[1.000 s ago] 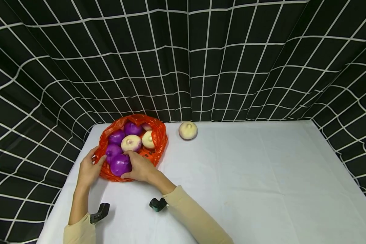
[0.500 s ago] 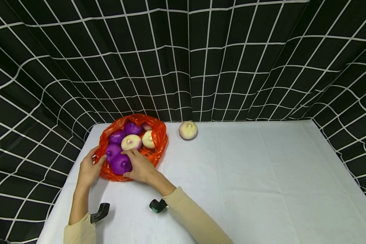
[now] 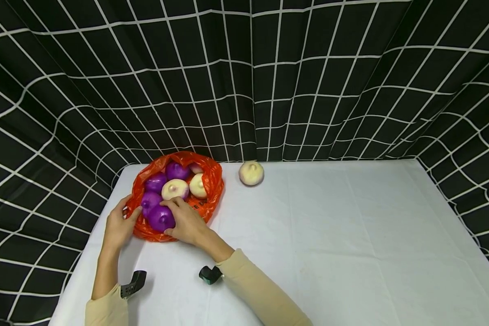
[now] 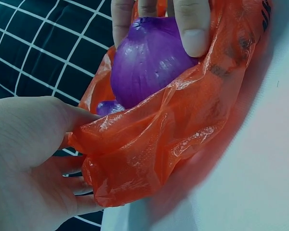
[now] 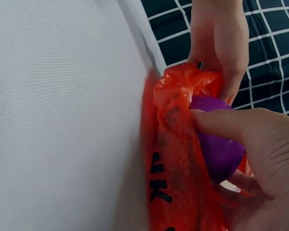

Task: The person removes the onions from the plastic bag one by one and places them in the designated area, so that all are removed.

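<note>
An orange-red plastic bag [image 3: 216, 181] sits open on the left of the table, holding several purple onions and pale, purple-tinged, turnip-like vegetables [image 3: 175, 189]. My right hand [image 3: 187, 222] grips a purple onion [image 3: 161, 219] at the bag's near side, thumb below and fingers above in the head view. Beside it in the bag lies another purple onion [image 3: 150, 200]. My left hand [image 3: 120, 225] pinches the bag's left rim, its thumb inside and its fingers outside. In the left wrist view the held onion [image 4: 149, 62] stands above the bag's edge; its lower part is hidden.
One pale turnip-like vegetable [image 3: 251, 173] lies outside the bag, near the back edge of the white-covered table [image 3: 330, 235]. Black cloth with a white grid [image 3: 269, 81] hangs behind and at both sides. Black wrist cameras [image 3: 134, 284] show at both forearms.
The purple onion in my right hand has tilted and risen slightly, so its nub now faces the near side. My left hand and the bag stay nearly still.
</note>
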A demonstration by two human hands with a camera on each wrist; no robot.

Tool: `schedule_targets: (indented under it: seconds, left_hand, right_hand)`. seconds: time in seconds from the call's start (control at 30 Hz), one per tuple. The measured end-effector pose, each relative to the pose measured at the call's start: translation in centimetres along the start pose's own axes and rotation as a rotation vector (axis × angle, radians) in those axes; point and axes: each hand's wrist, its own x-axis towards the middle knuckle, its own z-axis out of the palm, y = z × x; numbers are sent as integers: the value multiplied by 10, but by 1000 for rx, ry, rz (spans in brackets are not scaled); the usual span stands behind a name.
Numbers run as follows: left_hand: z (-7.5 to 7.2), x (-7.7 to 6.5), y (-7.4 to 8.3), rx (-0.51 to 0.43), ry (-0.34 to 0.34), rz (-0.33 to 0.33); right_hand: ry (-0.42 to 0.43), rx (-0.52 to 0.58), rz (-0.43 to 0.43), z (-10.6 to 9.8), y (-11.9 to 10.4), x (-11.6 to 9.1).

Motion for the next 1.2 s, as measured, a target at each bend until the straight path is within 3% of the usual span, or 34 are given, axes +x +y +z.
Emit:
schedule_targets:
  seconds: [0.57, 0.93, 1.2]
  left_hand:
    - [0, 0, 1, -21, -10, -15]
    - [0, 0, 1, -14, -4, -10]
    - [-1, 0, 1, -12, -5, -10]
  right_hand:
    - [91, 42, -20, -8, 2, 1]
    - [157, 23, -55, -35, -2, 0]
    - [181, 51, -48, -57, 9, -1]
